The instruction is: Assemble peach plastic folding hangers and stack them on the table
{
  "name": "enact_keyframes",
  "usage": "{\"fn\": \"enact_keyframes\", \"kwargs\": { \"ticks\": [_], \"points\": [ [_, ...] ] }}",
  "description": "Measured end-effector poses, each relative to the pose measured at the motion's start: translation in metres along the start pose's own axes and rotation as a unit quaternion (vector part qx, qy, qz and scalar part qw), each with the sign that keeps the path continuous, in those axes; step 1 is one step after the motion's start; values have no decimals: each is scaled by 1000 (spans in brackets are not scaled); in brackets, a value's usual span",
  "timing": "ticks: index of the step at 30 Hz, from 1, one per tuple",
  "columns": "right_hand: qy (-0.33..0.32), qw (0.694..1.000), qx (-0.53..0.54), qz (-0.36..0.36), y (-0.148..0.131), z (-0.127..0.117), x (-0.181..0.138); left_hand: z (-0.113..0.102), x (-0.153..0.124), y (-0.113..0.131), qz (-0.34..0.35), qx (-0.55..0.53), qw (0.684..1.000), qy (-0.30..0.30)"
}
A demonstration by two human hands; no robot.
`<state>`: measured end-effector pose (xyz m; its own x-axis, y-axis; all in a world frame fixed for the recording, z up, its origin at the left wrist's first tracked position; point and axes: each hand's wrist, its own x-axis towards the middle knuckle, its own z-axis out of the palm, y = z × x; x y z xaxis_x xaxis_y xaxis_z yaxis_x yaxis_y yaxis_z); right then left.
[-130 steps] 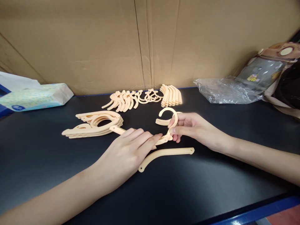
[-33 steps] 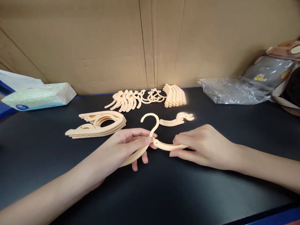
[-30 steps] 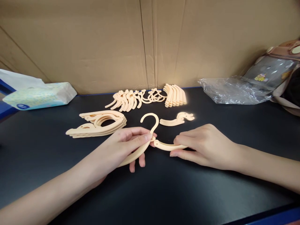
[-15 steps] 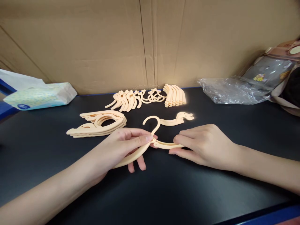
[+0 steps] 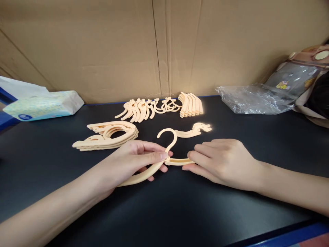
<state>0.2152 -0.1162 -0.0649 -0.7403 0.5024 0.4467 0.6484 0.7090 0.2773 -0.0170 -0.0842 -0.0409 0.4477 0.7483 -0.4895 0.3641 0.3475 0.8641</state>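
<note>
My left hand point(image 5: 140, 157) pinches a cream plastic hanger hook point(image 5: 172, 137) near its base, where it meets a curved hanger arm point(image 5: 140, 177) running down under my palm. Between the fingers of my right hand point(image 5: 221, 161) is a second hanger arm point(image 5: 178, 161), its inner end touching the joint below the hook. The far end of that arm is hidden by my right hand. Just behind the hook lies a loose hanger arm point(image 5: 189, 133) with an animal-shaped end. Left of it, a stack of folded hangers point(image 5: 123, 139) rests on the black table point(image 5: 164, 212).
Along the back edge lie several loose hanger arms point(image 5: 138, 109), a cluster of hooks point(image 5: 168, 105) and a row of plain arms point(image 5: 191, 104). A tissue pack point(image 5: 46, 106) sits at the left. At the right are a clear plastic bag point(image 5: 257, 101) and a transparent bag point(image 5: 290, 79) before a cardboard wall point(image 5: 102, 44).
The right-hand arm has moved left and up against the joint, closing the small gap there. My right hand has shifted slightly left; the left fingers have curled in under the hanger.
</note>
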Motion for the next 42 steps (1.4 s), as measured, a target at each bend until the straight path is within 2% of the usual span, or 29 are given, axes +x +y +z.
{"fn": "enact_keyframes", "kwargs": {
  "ticks": [13,29,42],
  "points": [
    [-21,999,41,9,-2,4,-2,4,0,1,49,55,997,-8],
    [-125,981,138,57,0,-1,0,5,-1,-3,69,54,996,-9],
    [-168,961,189,113,3,-3,2,6,-2,-7,92,94,991,-3]
  ]
}}
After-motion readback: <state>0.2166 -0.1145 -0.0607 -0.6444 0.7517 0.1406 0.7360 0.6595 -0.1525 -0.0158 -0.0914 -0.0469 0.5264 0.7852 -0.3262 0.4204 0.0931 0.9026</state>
